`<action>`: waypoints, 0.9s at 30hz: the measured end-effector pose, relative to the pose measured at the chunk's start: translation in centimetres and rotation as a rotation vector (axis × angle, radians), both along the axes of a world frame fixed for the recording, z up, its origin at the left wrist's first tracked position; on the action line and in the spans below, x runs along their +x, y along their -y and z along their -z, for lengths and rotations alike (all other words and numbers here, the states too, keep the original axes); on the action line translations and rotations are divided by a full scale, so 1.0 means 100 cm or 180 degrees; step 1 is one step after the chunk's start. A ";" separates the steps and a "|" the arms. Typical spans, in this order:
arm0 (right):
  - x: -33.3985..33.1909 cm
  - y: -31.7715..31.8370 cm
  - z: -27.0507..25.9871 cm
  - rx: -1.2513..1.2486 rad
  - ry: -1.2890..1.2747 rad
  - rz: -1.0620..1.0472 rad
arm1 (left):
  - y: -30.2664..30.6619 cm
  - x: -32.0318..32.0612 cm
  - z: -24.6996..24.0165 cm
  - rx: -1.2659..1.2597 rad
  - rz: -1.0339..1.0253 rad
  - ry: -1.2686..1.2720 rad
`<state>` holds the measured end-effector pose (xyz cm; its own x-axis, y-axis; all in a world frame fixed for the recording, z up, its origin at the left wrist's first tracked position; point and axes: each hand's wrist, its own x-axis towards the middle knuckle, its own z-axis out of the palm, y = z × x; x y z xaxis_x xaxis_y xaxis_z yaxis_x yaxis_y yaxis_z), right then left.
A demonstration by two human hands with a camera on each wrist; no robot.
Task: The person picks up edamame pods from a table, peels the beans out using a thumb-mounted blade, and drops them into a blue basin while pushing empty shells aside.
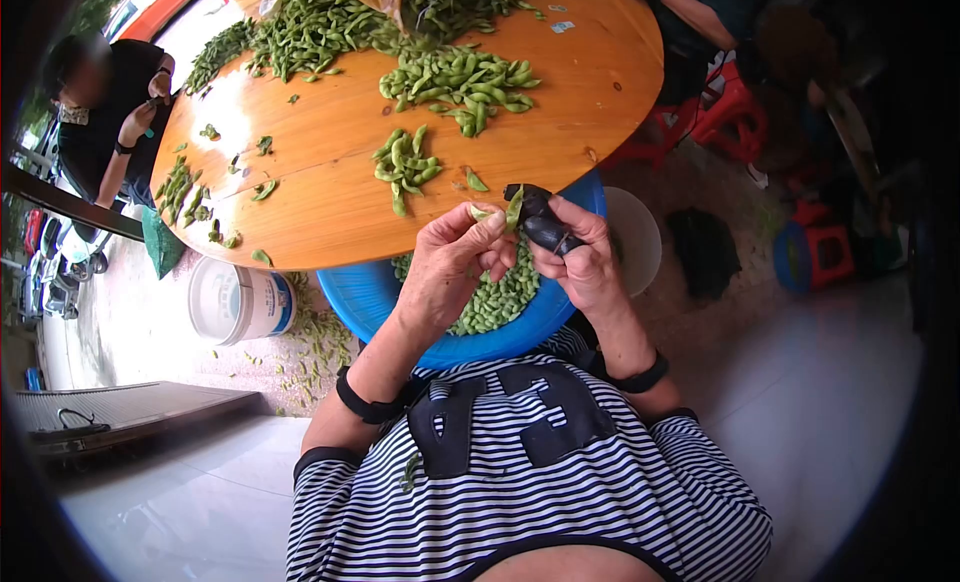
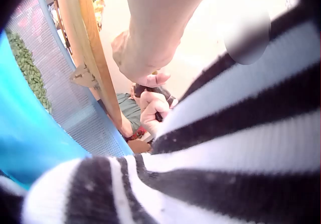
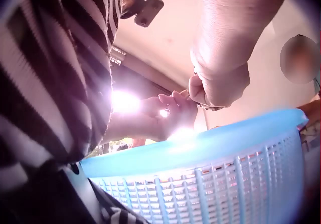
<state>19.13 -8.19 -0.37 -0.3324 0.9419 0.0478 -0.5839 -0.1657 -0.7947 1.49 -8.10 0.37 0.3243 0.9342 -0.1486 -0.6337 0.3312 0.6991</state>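
Observation:
In the head view, both hands meet over a blue basket point(image 1: 345, 307) holding shelled green beans point(image 1: 500, 307). A green soybean pod point(image 1: 514, 208) is between the fingertips. My left hand point(image 1: 445, 257) pinches its near end, where a pale piece shows at the thumb. The right hand point(image 1: 585, 252) grips the pod's other side; glossy black covers point(image 1: 543, 222) wrap its fingers. Both wrist views show the hands close together, with the pod mostly hidden. The basket's lattice wall point(image 3: 220, 189) stands below them in the right wrist view.
A round wooden table point(image 1: 330, 172) carries a small pod cluster point(image 1: 405, 167) and larger heaps point(image 1: 310, 32) farther back. A white bucket point(image 1: 240, 302) stands left, a translucent one point(image 1: 640, 242) right. Another person point(image 1: 120, 122) sits at the left; red stools point(image 1: 735, 117) are at the right.

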 end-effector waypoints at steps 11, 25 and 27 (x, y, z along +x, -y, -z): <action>-0.008 -0.001 -0.015 0.0200 0.1412 0.0681 | -0.003 -0.002 -0.001 0.0816 -0.0200 -0.1182; -0.023 -0.006 -0.028 0.2488 0.3189 0.1815 | -0.018 -0.016 -0.024 0.0720 0.0418 -0.1742; -0.023 -0.005 -0.025 0.2582 0.3390 0.1876 | -0.020 -0.017 -0.026 0.0629 0.0435 -0.1655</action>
